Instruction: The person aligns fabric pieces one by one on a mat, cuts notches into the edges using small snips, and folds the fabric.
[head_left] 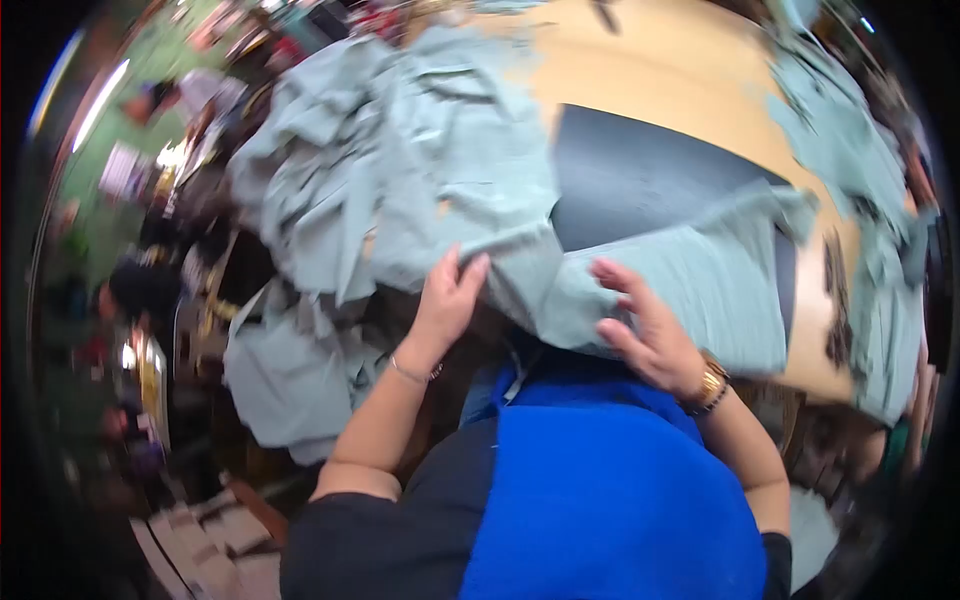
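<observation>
Pale grey-green cloth pieces lie crumpled in a heap at the left of the table, partly hanging over its near edge. My left hand is at the heap's near edge, its thumb and forefinger apart; the other fingers are hard to make out. A flatter, folded cloth piece of the same colour lies in front of me, partly over a dark sheet. Over this piece's left part is my right hand, fingers spread and curved, with nothing visible in them. Whether its fingertips touch the cloth I cannot tell.
The light wooden table stretches away from me. More grey-green cloth lies along its right side, near a dark object on the tabletop. Another cloth bundle hangs low at the left. People sit farther off at the left, blurred.
</observation>
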